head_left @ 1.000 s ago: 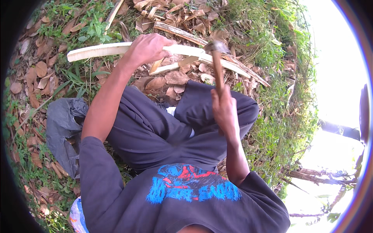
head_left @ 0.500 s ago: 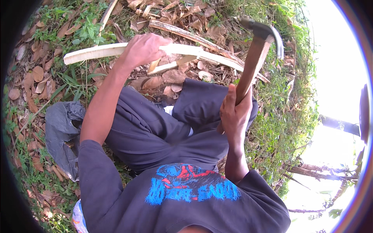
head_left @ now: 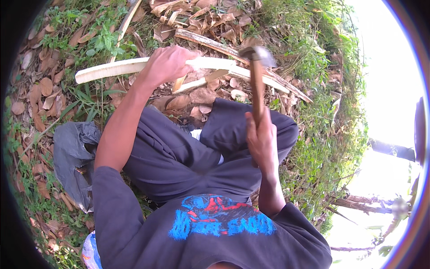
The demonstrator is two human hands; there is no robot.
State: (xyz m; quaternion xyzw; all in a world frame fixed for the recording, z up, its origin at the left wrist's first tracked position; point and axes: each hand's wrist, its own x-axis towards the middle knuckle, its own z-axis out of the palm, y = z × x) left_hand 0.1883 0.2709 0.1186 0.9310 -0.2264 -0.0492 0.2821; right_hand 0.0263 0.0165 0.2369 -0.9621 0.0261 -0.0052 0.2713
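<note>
My left hand (head_left: pixel 169 67) is closed over a pale wooden strip (head_left: pixel 112 68), which lies crosswise in front of my knees. In my right hand (head_left: pixel 263 141) is a claw hammer (head_left: pixel 257 87), gripped by its wooden handle. Its metal head, slightly blurred, appears over the right-hand pieces of wood; whether it touches them I cannot tell. A second pale strip (head_left: pixel 264 80) meets the first one's right end. Beneath them, short wooden pieces (head_left: pixel 195 85) lie at angles on dry leaves. My left fingertips are partly hidden.
Farther off lies a rough wooden slat (head_left: pixel 210 43), slanting down to the right. Another thin stick (head_left: pixel 127 22) rests at the upper left. A dark plastic bag (head_left: pixel 74 163) sits beside my left knee. Grass and dry leaves (head_left: pixel 47 85) surround my crossed legs.
My right hand has swung the hammer down and to the left, bringing its head nearer the wood. The left hand stays on the strip.
</note>
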